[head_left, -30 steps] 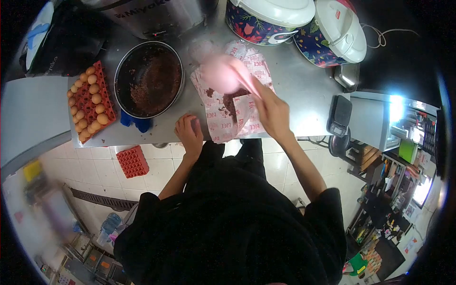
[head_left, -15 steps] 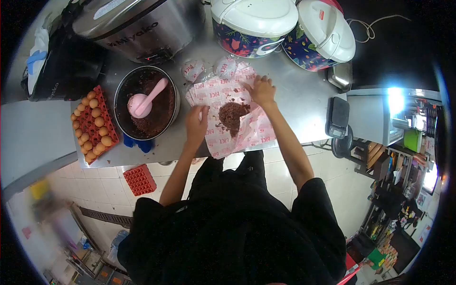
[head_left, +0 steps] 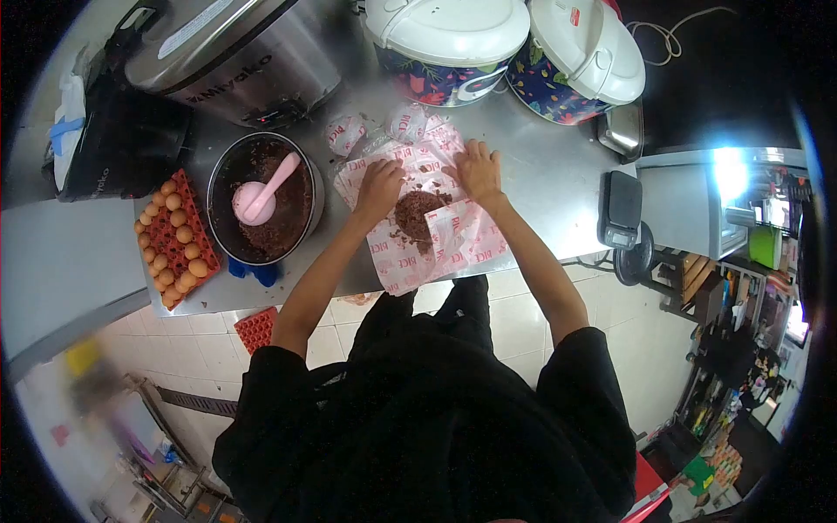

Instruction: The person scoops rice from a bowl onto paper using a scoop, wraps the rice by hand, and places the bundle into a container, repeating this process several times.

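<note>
Two hands, left hand [head_left: 380,185] and right hand [head_left: 479,169], grasp the printed wrapping paper [head_left: 410,253] edges; folding snugly over the brown rice mound [head_left: 417,210] seems wise.

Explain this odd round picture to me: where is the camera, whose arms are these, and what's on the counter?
The camera sits on a person's head, looking down through a fisheye lens, so the arms are their own. Both bare hands, left hand and right hand, rest on pink printed wrapping paper beside a mound of dark reddish rice; neither grips anything clearly. On the steel counter: a pot holding a pink rice paddle, an egg tray, three rice cookers and two wrapped packets.
</note>
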A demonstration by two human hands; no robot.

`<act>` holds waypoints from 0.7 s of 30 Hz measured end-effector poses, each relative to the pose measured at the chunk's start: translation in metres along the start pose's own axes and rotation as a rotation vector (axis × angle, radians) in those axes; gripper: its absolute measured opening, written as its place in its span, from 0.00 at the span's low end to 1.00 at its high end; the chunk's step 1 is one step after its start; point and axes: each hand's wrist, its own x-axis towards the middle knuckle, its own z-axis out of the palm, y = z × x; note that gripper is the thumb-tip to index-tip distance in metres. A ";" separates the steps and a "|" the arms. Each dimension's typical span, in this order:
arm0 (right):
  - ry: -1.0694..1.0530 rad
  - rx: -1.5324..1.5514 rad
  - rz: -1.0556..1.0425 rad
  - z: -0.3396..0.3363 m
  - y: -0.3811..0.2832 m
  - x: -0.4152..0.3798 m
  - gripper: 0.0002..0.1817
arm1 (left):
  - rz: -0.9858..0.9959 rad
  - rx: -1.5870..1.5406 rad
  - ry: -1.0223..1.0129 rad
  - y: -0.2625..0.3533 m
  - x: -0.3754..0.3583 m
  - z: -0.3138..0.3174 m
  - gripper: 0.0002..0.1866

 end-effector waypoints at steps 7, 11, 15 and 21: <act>0.141 0.250 -0.386 -0.026 -0.004 -0.017 0.11 | -0.153 -0.085 0.130 0.016 0.025 -0.004 0.09; 0.051 0.973 0.137 -0.023 0.002 -0.037 0.16 | -0.120 -0.203 -0.093 0.003 0.034 -0.013 0.07; -0.650 0.604 0.168 -0.026 0.038 -0.048 0.24 | -0.193 -0.513 -0.225 -0.004 0.045 -0.018 0.09; -0.290 0.787 0.176 -0.039 0.028 -0.083 0.22 | -0.323 -0.338 -0.547 -0.053 0.070 0.011 0.18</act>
